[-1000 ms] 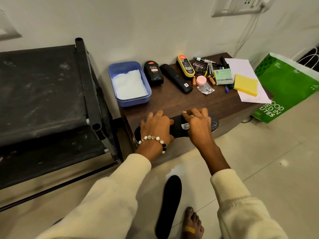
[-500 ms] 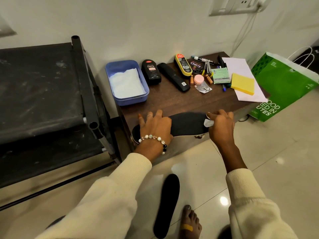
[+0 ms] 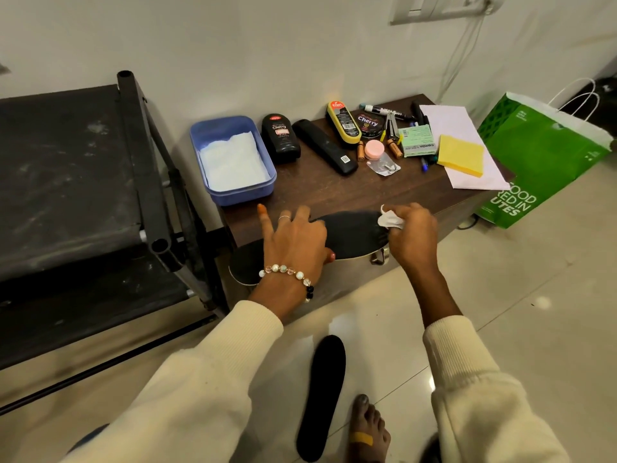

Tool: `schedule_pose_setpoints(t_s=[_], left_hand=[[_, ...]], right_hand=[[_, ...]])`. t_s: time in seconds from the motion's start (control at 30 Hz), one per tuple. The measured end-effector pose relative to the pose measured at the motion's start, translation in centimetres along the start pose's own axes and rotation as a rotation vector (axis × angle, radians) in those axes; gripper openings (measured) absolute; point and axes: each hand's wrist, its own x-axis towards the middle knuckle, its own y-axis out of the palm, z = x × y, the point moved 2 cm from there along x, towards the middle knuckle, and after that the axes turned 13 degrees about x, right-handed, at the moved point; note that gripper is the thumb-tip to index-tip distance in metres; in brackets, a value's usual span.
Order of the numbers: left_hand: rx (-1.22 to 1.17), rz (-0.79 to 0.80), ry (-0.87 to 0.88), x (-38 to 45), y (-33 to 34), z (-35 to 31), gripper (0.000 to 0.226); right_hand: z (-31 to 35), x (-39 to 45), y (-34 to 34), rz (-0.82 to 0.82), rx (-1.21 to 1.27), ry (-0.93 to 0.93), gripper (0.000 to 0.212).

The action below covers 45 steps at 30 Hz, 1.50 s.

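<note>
A black metal-framed rack [image 3: 66,162] with dusty fabric shelves stands at the left, against the dark brown wooden tabletop [image 3: 317,192]. A green paper carrier bag [image 3: 541,155] with white handles leans at the tabletop's right end, its inside hidden. At the back left of the tabletop sits a blue rectangular plastic tub [image 3: 243,197], which holds only a folded white paper sheet [image 3: 233,162] lying over its bottom.

A flat black shoe insole [image 3: 354,233] lies along the near edge of the tabletop, with its left end hanging past the corner. A second black insole [image 3: 322,396] lies on the glossy tiled floor [image 3: 500,295], just beside a bare foot [image 3: 367,429].

The left hand [image 3: 293,242] rests on the tabletop insole with its fingers spread and mostly straight, pressing it down, and its thumb sits at the near edge. The right hand [image 3: 414,235] is curled and pinches a small crumpled white tissue wad [image 3: 389,220] at the insole's right end.

Behind them, a black polish bottle [image 3: 280,138] stands just beside the tub, and a small round pink jar [image 3: 374,149] sits closed.
</note>
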Motion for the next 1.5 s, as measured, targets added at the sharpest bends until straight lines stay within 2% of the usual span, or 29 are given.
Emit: schedule_pose_setpoints(t_s=[0.17,0.33,0.4,0.47,0.53,0.63,0.77,0.9,1.07,1.17,1.3,1.43,1.5], left_hand=[[-0.042,0.026,0.064,0.4,1.1,-0.3,0.050],[-0.058,0.028,0.060,0.5,1.2,-0.1,0.050],[-0.063,0.034,0.061,0.5,1.3,-0.1,0.051],[-0.072,0.030,0.062,0.5,1.3,0.0,0.052],[-0.077,0.024,0.059,0.5,1.3,0.1,0.053],[-0.084,0.029,0.053,0.5,1.3,0.1,0.052],[-0.088,0.012,0.040,0.7,1.4,-0.1,0.050],[-0.089,0.017,0.036,0.7,1.4,-0.1,0.049],[-0.075,0.015,0.045,0.7,1.5,0.1,0.052],[-0.076,0.014,0.047,0.7,1.5,0.1,0.051],[-0.073,0.010,0.042,0.7,1.4,0.1,0.049],[-0.071,0.007,0.045,0.6,1.5,0.1,0.049],[-0.072,0.003,0.041,0.7,1.5,0.2,0.050]], right_hand=[[0.5,-0.9,1.7,0.025,-0.169,-0.081,0.047],[1.2,-1.4,2.3,0.228,-0.156,-0.267,0.038],[0.1,-1.5,1.3,0.171,-0.079,-0.370,0.034],[-1.0,-1.3,0.1,0.045,-0.077,-0.306,0.030],[-1.3,-1.2,-0.3,0.010,-0.131,-0.197,0.032],[-0.8,-1.7,-0.1,0.061,-0.130,-0.169,0.034],[0.3,-2.3,1.4,0.169,-0.284,-0.306,0.043],[0.7,-2.8,2.6,0.271,-0.266,-0.465,0.043],[-1.8,-2.3,0.6,0.050,-0.090,-0.324,0.026],[-1.2,-2.8,0.9,0.085,-0.190,-0.301,0.038],[-0.5,-3.5,1.7,0.215,-0.214,-0.447,0.041],[-1.7,-2.9,0.0,0.123,-0.099,-0.317,0.031],[-2.1,-2.7,-0.2,0.101,-0.141,-0.242,0.033]])
